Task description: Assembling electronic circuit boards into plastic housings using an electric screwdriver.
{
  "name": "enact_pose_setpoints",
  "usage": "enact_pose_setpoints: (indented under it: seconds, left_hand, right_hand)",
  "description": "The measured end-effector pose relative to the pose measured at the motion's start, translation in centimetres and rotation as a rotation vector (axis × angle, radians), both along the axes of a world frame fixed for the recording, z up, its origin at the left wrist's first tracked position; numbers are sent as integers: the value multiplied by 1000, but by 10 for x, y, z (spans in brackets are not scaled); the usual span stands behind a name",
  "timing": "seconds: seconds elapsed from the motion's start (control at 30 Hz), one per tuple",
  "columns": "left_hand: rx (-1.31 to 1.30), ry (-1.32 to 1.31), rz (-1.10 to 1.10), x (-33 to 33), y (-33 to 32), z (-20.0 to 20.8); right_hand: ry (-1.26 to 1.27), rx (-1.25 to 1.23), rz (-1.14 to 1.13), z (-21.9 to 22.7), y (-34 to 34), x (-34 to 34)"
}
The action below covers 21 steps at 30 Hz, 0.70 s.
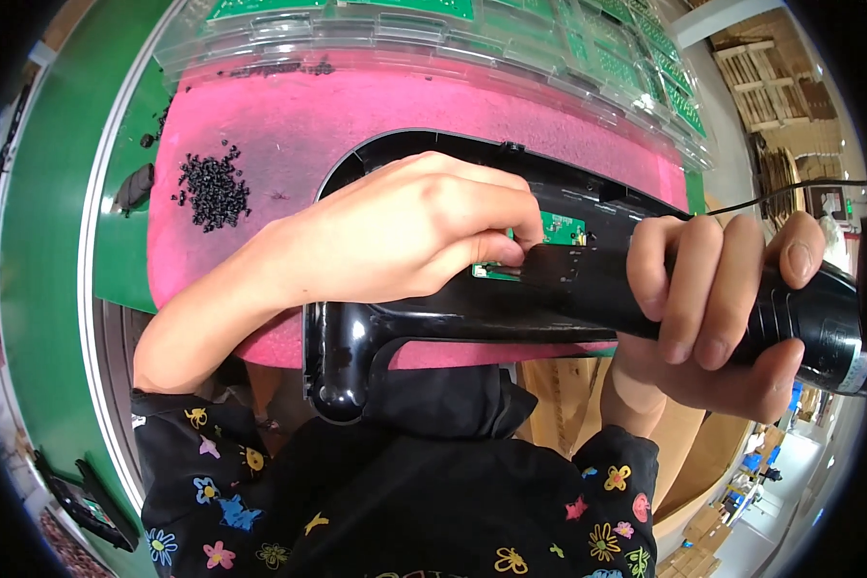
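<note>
A black plastic housing [342, 352] lies across the front of the pink mat, its open side up. Inside it sits a small green circuit board [563, 229], partly covered by my hand and the tool. My right hand [708, 299] is wrapped around a thick black electric screwdriver [588, 284], whose narrower end points left over the board. My left hand [429, 226] reaches over the housing, thumb and fingers pinched together at the screwdriver's tip. Whatever those fingertips hold is too small and hidden to name.
On the pink mat [279, 120] lies a pile of small black screws [212, 188], with a dark lump [137, 188] to its left. Clear plastic trays [405, 43] with green boards line the back. A black cable [780, 196] runs at the right. Another black housing [91, 501] is at lower left.
</note>
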<state>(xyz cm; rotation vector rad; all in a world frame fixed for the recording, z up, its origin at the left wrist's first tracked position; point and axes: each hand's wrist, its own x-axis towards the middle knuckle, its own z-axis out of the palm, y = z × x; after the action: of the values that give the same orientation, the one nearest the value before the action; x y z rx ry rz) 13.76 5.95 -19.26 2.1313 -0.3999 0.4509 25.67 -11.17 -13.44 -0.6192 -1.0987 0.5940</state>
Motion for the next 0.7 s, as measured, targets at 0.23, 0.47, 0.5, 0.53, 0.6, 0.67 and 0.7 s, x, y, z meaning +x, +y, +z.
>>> enact_pose_setpoints:
  seconds: [0.23, 0.47, 0.5, 0.53, 0.6, 0.67, 0.7]
  left_hand:
    - [-88, 46, -55, 0, -3, -1]
    - [42, -88, 359, -3, 0, 1]
    - [32, -86, 374, -3, 0, 2]
    - [30, -86, 378, -3, -1, 1]
    - [80, -28, 384, -3, -5, -3]
    - [93, -9, 389, -4, -5, 0]
    - [108, 12, 390, -4, -5, 0]
  right_hand:
    - [-47, 13, 50, -1, -3, -1]
    - [-211, -131, 143, -9, -3, 13]
    - [-215, -133, 143, -11, -4, 10]
    - [-198, -157, 27, -15, -5, 5]
    - [-173, -193, -114, -20, -2, 0]
    - [-168, -199, -99, -20, -1, 1]
    - [-160, -203, -88, -21, -1, 1]
